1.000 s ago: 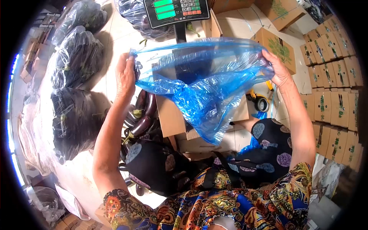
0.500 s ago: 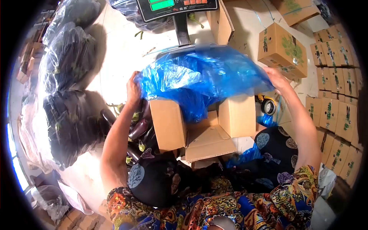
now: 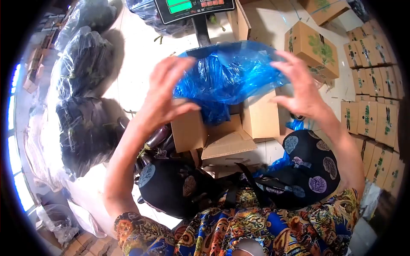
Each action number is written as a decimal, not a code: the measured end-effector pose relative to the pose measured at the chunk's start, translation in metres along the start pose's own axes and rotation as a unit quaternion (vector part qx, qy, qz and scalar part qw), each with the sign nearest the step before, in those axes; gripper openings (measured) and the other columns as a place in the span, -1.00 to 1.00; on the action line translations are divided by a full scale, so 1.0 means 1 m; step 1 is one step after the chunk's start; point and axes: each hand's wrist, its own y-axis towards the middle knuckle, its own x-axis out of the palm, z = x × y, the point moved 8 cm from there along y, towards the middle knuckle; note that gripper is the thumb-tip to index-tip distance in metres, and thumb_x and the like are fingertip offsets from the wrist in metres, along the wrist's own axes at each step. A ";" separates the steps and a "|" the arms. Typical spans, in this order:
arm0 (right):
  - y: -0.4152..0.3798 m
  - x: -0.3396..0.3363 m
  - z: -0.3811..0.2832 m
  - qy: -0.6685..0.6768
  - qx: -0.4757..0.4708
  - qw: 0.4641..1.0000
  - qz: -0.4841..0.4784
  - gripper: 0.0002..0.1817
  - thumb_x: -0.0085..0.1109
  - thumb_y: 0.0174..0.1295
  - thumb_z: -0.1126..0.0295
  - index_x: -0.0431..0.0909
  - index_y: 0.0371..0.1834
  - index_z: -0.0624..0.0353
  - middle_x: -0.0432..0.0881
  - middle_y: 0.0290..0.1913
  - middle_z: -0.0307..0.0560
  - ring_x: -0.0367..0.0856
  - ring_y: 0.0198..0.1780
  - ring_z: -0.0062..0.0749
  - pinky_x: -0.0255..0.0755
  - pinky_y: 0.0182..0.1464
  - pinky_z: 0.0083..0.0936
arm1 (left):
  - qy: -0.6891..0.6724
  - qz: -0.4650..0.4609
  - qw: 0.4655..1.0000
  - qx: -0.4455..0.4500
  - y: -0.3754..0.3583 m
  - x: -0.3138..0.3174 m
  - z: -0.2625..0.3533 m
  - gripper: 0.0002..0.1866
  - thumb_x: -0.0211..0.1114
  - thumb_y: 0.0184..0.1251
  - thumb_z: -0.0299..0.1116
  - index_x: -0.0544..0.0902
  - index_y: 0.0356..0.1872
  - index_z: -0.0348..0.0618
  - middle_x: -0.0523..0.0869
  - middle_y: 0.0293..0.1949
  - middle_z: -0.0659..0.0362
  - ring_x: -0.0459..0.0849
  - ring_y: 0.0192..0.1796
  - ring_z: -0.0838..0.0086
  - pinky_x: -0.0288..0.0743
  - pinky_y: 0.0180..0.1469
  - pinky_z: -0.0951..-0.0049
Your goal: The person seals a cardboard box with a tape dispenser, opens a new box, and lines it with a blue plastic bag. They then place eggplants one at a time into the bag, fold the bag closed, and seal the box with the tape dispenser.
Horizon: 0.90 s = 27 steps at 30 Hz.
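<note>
A blue plastic bag [image 3: 230,77] lies draped over the far part of an open cardboard box [image 3: 261,117], its lower part hanging into the opening. My left hand [image 3: 167,91], slightly blurred, is raised at the bag's left side with fingers and thumb apart. On the right, my right hand [image 3: 299,87] is raised beside the bag's edge, its fingers spread. Neither hand shows anything in its grasp. The box's near flap [image 3: 228,147] is folded out toward my lap. Behind the bag stands a scale with a lit green display [image 3: 179,7].
Clear bags of eggplants [image 3: 87,132] line the left side. Loose eggplants [image 3: 158,136] lie left of the box. A closed carton [image 3: 314,49] sits at the upper right, and stacked cartons [image 3: 378,89] stand at the far right. A roll of tape is partly hidden behind my right wrist.
Both hands have let go of the bag's edges, come inward and opened. The bag has settled lower and narrower over the box.
</note>
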 end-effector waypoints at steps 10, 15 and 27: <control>0.006 0.058 -0.008 -0.032 -0.041 0.999 0.004 -0.86 0.22 0.04 0.58 0.58 -0.31 0.16 0.60 -0.18 -0.14 0.55 -0.07 -0.20 0.51 -0.05 -0.37 | -0.169 -0.128 0.971 -0.110 -0.013 0.001 0.021 -0.84 0.19 0.24 -0.57 0.59 -0.16 -0.29 0.65 -0.24 0.02 0.65 -0.19 0.19 0.51 -0.07 0.30; -0.024 0.008 -0.038 0.020 -0.050 0.997 -0.056 -0.83 0.18 0.05 0.61 0.58 -0.27 0.18 0.60 -0.21 -0.09 0.58 -0.10 -0.12 0.49 -0.08 -0.27 | -0.277 -0.261 0.910 -0.167 -0.051 -0.020 0.058 -0.81 0.25 0.41 -0.38 0.60 -0.12 -0.30 0.68 -0.20 0.11 0.61 -0.15 0.43 0.49 -0.02 0.38; -0.181 0.093 -0.064 -0.101 -0.106 0.944 -0.295 -0.66 0.12 0.04 0.47 0.48 -0.05 0.12 0.48 -0.03 -0.03 0.41 0.19 -0.08 0.22 0.36 -0.17 | -0.220 -0.581 0.769 -0.149 -0.144 0.071 0.015 -0.70 0.28 0.31 -0.27 0.71 -0.04 -0.22 0.77 -0.12 0.00 0.71 -0.06 0.26 0.56 0.04 0.30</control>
